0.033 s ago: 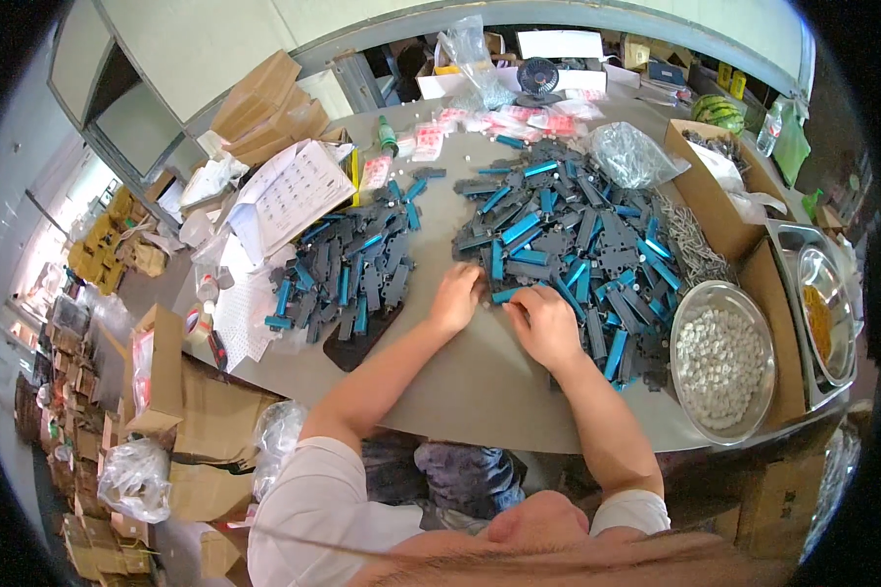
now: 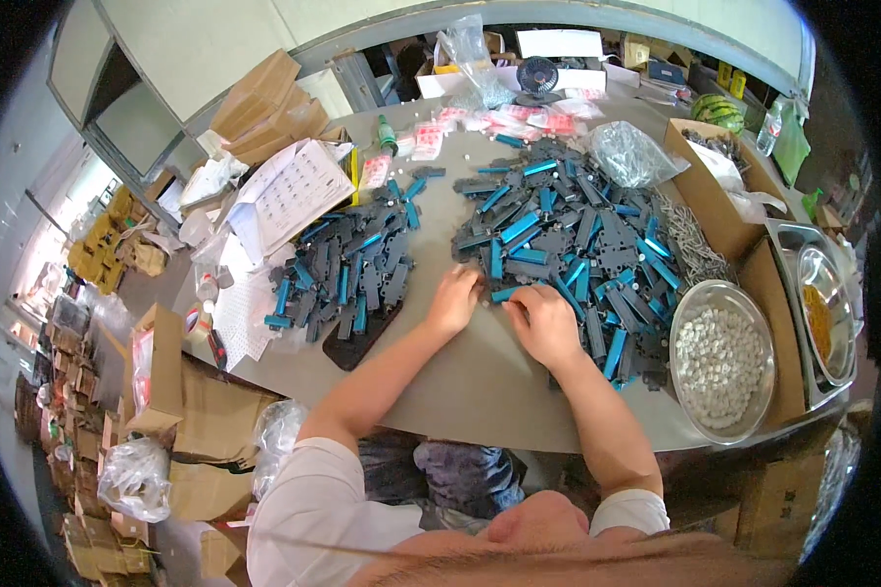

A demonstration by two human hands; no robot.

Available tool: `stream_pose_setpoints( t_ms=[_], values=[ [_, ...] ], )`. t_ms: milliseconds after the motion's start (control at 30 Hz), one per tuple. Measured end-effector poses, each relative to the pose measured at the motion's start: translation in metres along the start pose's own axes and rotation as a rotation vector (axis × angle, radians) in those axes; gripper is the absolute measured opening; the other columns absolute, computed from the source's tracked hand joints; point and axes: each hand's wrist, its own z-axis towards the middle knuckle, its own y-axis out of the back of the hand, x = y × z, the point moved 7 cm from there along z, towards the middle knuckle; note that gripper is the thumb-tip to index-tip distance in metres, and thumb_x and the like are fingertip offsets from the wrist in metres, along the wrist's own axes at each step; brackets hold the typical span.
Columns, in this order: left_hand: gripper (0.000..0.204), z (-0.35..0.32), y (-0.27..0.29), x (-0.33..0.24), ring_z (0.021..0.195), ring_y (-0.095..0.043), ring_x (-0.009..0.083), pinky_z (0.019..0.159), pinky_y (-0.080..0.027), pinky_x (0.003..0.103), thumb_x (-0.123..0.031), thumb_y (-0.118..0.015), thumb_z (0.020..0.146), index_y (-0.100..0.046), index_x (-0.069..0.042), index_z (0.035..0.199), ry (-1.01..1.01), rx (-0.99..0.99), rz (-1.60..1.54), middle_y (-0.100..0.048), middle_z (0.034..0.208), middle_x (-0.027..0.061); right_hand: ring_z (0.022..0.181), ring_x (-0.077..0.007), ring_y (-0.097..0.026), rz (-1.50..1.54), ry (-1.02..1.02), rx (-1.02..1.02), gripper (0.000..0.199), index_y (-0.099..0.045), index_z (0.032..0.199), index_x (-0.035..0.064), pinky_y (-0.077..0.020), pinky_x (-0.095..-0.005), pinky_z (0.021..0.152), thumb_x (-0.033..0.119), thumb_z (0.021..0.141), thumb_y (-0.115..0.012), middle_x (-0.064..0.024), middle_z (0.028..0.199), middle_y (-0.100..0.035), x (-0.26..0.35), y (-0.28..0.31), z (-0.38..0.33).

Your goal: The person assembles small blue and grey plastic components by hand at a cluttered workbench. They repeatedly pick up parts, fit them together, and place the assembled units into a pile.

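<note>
My left hand (image 2: 454, 299) is at the middle of the table, its fingers curled together over something small that I cannot make out. Close by on the right, my right hand (image 2: 546, 325) has its fingers bent and closed on a blue-and-dark-grey plastic part (image 2: 503, 294), whose blue end sticks out toward the left hand. Right behind and beside it spreads a large heap of similar blue and dark grey plastic parts (image 2: 617, 249). A smaller heap of such parts (image 2: 338, 269) lies to the left of my left hand.
A steel bowl of small white pieces (image 2: 719, 362) stands at the right, beside a pile of metal pins or screws (image 2: 695, 240) and a cardboard box (image 2: 724, 196). A dark flat tray (image 2: 347, 347), printed sheets (image 2: 289, 201) and a red-and-black cutter (image 2: 216, 349) lie left. A fan (image 2: 538, 75) stands behind.
</note>
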Motion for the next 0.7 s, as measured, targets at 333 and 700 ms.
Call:
stream_pose_setpoints(
  t_ms=[333,700],
  values=[
    [0.023,-0.029,0.005,-0.042,0.106,-0.048,0.0362,0.091,-0.04,0.042,-0.017,-0.06,0.085,-0.059,-0.003,0.104,0.026,0.109,0.006,-0.055,0.111,0.0154,0.073,-0.0302,-0.06,0.052,-0.018,-0.007,0.011,-0.059,0.075,0.0053,-0.0494,-0.04,0.062,0.012,0.076,-0.067,-0.0103,0.074,-0.061,-0.007,0.0,-0.001],
    [0.018,-0.03,0.0,-0.027,0.08,-0.06,0.0378,0.067,-0.049,0.047,-0.021,-0.059,0.086,-0.058,-0.007,0.098,-0.031,0.164,0.234,-0.057,0.098,0.0144,0.072,-0.0304,-0.059,0.141,-0.114,0.059,0.01,-0.061,0.079,0.0047,-0.0489,-0.0387,0.062,0.013,0.078,-0.067,-0.0119,0.076,-0.061,-0.01,-0.006,-0.002]
  ],
)
